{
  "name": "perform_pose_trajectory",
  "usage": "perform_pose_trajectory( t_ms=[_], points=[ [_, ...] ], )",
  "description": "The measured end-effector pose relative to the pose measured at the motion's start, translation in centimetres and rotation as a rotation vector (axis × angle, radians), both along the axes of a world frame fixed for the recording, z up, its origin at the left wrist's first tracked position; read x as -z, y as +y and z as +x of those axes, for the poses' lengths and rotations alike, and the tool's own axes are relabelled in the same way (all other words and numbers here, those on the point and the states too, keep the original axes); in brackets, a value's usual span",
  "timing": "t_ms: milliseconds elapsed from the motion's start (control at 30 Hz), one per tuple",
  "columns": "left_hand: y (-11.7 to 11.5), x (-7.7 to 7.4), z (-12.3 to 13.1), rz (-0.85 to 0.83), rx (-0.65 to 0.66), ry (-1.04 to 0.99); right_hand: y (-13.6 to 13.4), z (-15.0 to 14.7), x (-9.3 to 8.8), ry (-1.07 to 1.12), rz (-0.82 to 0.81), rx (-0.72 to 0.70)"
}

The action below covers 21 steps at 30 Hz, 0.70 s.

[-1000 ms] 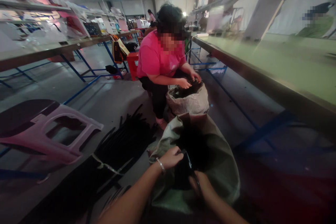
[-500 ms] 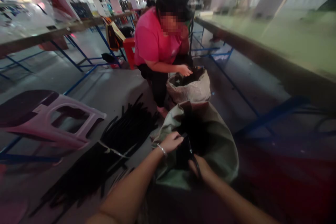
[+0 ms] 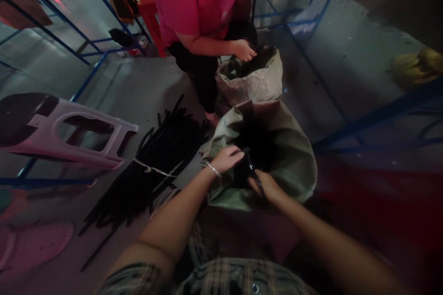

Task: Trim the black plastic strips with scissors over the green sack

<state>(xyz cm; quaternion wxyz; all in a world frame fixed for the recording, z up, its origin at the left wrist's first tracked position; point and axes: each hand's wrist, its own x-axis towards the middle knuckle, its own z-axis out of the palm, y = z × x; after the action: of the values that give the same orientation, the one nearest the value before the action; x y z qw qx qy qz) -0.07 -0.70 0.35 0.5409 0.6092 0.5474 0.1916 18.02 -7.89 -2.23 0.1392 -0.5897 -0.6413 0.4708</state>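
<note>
My left hand, with a silver bracelet at the wrist, pinches a small black piece over the open mouth of a greenish-grey sack. Whether that piece is a strip or a tube cannot be made out. In my right hand are scissors with dark handles. Their blades point up and away, close to the black piece. Inside the sack it is very dark, and black material seems to fill its middle.
Left on the floor lies a tied bundle of long black strips, near an overturned stool. A co-worker in a pink shirt sits opposite, one hand over a smaller white sack. Blue table legs stand at right.
The view has tipped downward, so my plaid shirt shows and the scene sits higher. Both hands stay close together over the sack, still holding the scissors and black piece.
</note>
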Motion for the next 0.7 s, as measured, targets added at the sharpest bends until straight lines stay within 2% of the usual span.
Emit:
perform_pose_trajectory(
  t_ms=[333, 700],
  points=[
    [-0.15, 0.84, -0.17, 0.04, 0.163, -0.018, 0.59, 0.34, 0.12, -0.037, -0.007, -0.041],
    [-0.31, 0.7, -0.06, 0.009, 0.151, -0.025, 0.25, 0.02, -0.57, -0.094, 0.03, -0.041]
  ],
)
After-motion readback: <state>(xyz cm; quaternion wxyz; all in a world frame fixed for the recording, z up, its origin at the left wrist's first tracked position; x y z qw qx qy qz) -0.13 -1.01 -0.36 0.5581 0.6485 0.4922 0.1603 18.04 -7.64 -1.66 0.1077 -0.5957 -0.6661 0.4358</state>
